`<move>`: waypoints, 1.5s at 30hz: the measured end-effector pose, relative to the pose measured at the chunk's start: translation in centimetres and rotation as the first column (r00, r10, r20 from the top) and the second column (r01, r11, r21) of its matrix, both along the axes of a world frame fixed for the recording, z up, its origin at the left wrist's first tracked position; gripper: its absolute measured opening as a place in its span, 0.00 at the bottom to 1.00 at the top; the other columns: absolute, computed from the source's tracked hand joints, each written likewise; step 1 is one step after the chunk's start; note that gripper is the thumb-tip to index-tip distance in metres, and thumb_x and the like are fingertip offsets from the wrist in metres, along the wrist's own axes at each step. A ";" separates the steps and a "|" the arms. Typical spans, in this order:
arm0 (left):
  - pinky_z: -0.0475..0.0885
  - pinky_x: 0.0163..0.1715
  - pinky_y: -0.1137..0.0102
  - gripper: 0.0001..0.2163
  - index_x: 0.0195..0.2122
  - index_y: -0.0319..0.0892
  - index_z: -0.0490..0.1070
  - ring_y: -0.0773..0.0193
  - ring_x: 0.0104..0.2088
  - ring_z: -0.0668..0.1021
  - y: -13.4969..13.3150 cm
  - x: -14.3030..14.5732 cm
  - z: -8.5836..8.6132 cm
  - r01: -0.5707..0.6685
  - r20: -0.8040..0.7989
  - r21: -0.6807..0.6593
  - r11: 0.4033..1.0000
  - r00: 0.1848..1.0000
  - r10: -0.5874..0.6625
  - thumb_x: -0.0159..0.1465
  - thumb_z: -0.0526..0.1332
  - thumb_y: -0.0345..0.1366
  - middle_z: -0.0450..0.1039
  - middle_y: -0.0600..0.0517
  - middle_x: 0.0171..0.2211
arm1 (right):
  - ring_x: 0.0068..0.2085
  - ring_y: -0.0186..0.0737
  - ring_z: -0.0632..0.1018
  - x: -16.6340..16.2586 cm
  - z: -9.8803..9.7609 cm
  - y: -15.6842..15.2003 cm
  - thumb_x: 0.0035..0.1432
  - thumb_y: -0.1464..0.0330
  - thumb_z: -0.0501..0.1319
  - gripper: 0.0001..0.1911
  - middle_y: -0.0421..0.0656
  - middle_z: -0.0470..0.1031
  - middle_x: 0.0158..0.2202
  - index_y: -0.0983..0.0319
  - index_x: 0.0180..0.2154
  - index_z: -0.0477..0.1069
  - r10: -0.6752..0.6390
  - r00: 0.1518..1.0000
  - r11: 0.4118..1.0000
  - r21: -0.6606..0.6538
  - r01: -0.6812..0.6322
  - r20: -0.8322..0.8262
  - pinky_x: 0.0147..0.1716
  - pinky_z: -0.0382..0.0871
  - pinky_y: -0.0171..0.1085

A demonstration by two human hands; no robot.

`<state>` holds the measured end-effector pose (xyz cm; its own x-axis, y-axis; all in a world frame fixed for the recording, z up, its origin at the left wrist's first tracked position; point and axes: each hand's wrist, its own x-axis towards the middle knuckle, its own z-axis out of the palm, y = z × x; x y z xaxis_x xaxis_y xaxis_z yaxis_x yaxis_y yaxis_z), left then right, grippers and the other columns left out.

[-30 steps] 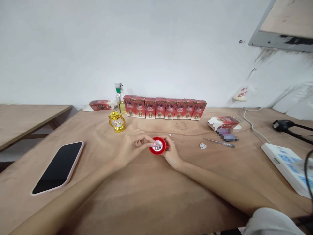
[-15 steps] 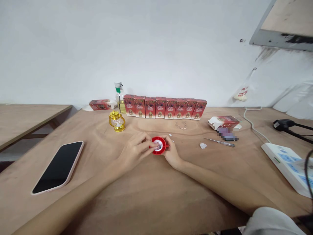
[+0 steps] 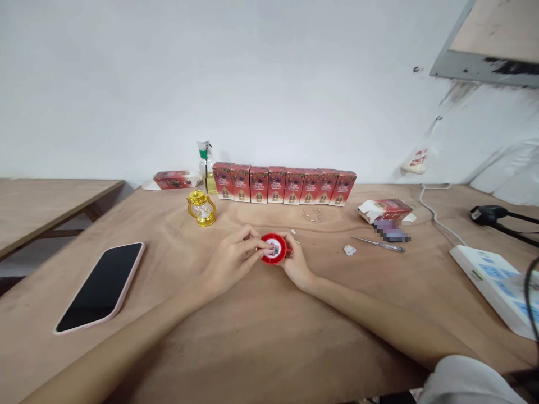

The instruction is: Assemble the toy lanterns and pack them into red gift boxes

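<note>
A small red lantern (image 3: 283, 259) is held over the table with its round base turned toward me. Set in the base is a white disc (image 3: 275, 245) with a small dark and metallic recess. My right hand (image 3: 298, 264) wraps round the lantern from the right, its fingers partly hidden behind it. From the left, my left hand (image 3: 238, 255) reaches in with thumb and fingers pinched together at the recess. Whatever is between those fingertips is too small to make out. A gold lantern (image 3: 202, 210) stands upright beyond my left hand.
Red printed boxes (image 3: 275, 185) stand in a row along the wall. A phone (image 3: 101, 289) lies at the left. On the right are a screwdriver (image 3: 381, 244), white scraps (image 3: 349, 250), an opened box (image 3: 389, 209) and a power strip (image 3: 492, 280). Thin wires (image 3: 312, 216) lie before the boxes.
My left hand's fingers have shifted slightly on the white disc and bunched closer, showing more of the recess. My right hand and the lantern have hardly moved.
</note>
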<state>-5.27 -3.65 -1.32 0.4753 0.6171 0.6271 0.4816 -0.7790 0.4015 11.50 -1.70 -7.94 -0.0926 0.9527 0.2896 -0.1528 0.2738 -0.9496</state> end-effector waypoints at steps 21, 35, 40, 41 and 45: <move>0.58 0.22 0.75 0.15 0.30 0.39 0.67 0.73 0.22 0.63 0.5 1.4 0.7 0.058 0.336 -0.609 0.791 0.922 0.191 0.49 0.68 0.42 0.66 0.56 0.25 | 0.38 0.39 0.75 -0.1 0.0 0.0 0.37 0.68 0.70 0.21 0.39 0.73 0.35 0.59 0.35 0.66 -0.038 0.998 0.999 0.007 0.038 0.057 0.40 0.69 0.39; 0.65 0.28 0.74 0.18 0.28 0.39 0.63 0.73 0.25 0.67 1.0 1.4 0.3 0.199 0.454 -0.705 0.681 0.864 0.218 0.43 0.71 0.38 0.65 0.58 0.26 | 0.37 0.39 0.74 -0.2 0.1 -0.1 0.37 0.68 0.70 0.20 0.39 0.73 0.35 0.59 0.35 0.65 -0.041 0.997 0.999 -0.002 0.041 0.066 0.39 0.69 0.38; 0.67 0.29 0.73 0.20 0.29 0.40 0.62 0.72 0.26 0.69 1.0 1.4 0.1 0.250 0.486 -0.736 0.629 0.842 0.234 0.42 0.71 0.39 0.63 0.59 0.25 | 0.37 0.38 0.74 -0.3 0.1 -0.1 0.37 0.68 0.69 0.20 0.39 0.74 0.35 0.59 0.34 0.66 -0.045 0.997 0.999 0.023 0.044 0.056 0.39 0.68 0.38; 0.66 0.29 0.74 0.20 0.29 0.40 0.61 0.72 0.26 0.69 0.9 1.5 0.1 0.250 0.481 -0.745 0.618 0.844 0.239 0.42 0.71 0.39 0.63 0.59 0.25 | 0.37 0.38 0.74 -0.3 0.1 -0.1 0.37 0.68 0.69 0.19 0.39 0.74 0.35 0.59 0.34 0.66 -0.047 0.997 0.999 0.028 0.045 0.057 0.39 0.69 0.38; 0.66 0.28 0.74 0.18 0.30 0.40 0.62 0.72 0.27 0.69 0.6 1.6 0.2 0.222 0.455 -0.761 0.609 0.852 0.258 0.45 0.70 0.40 0.64 0.58 0.26 | 0.37 0.39 0.74 -0.2 0.0 0.0 0.38 0.68 0.69 0.19 0.39 0.74 0.35 0.59 0.34 0.66 -0.059 0.996 0.998 0.026 0.058 0.068 0.39 0.69 0.38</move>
<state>-3.63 -3.03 -1.11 0.2452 0.9688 0.0365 0.0471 -0.0495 0.9977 11.26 -1.72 -7.95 -0.0573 0.9499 0.3073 -0.0709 0.3031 -0.9503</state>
